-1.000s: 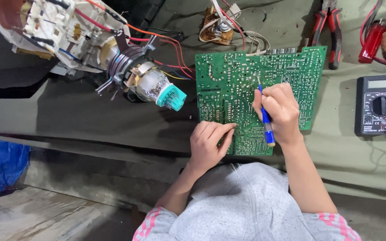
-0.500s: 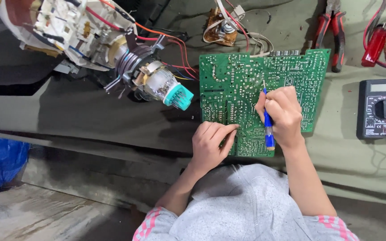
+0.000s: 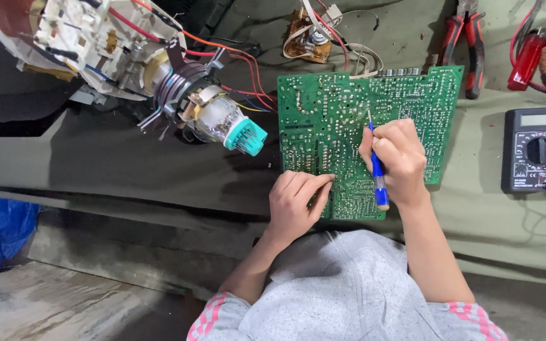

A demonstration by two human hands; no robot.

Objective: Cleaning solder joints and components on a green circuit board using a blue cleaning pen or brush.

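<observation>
Looks mid-job to me: the board (image 3: 323, 120) lies solder side up near the bench's front edge, left hand (image 3: 293, 203) pinning its lower-left corner with flat, empty fingers, right hand (image 3: 394, 159) clamped on the screwdriver (image 3: 377, 170), tip touching the joints, nothing visibly removed yet.

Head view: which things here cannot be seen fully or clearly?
- Green circuit board: its component side faces down; the hands cover part of the near edge.
- Blue screwdriver: its middle is hidden inside the right hand; the exact solder point under the tip is too small.
- Left hand: fingertips rest on the board's edge; the palm side is hidden.
- Pliers: jaws cut off by the top edge.
- Multimeter: dial setting too small.
</observation>
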